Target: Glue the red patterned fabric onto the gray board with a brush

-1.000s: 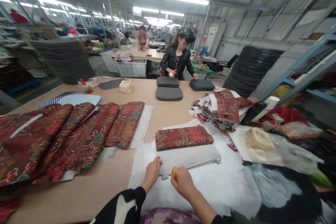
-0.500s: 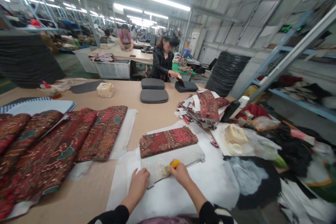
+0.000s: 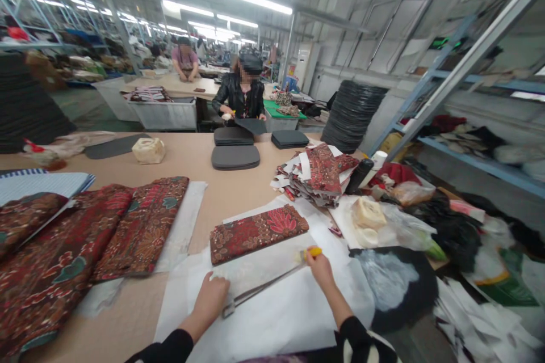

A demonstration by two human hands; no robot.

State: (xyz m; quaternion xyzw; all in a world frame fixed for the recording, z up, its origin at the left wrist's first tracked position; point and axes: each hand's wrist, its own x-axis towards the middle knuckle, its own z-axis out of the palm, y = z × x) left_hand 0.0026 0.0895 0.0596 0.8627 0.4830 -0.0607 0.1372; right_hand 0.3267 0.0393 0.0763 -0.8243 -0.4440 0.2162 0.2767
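My right hand [image 3: 320, 267] is closed round the yellow handle of a brush [image 3: 307, 254]. Its bristles touch the right part of a pale grey panel [image 3: 264, 268] lying on white sheeting. At the panel's left end, my left hand [image 3: 212, 296] is closed with bent fingers on the edge; the fingertips are partly hidden. The panel's near edge shows a dark, slightly lifted border. Just beyond it lies a folded piece of brown-red patterned fabric [image 3: 259, 231].
Patterned fabric layers [image 3: 140, 232] cover the table's left. Fabric pieces [image 3: 326, 173] are piled at the right, near a cream block-shaped tub [image 3: 368, 214] and plastic bags. Across the table, a person in a black jacket [image 3: 251, 93] handles a dark panel near stacked grey pads [image 3: 235, 157].
My right hand has moved the brush rightward along the panel. My left fingers have curled in at its left end. The co-worker across has lifted a dark panel. The view has shifted.
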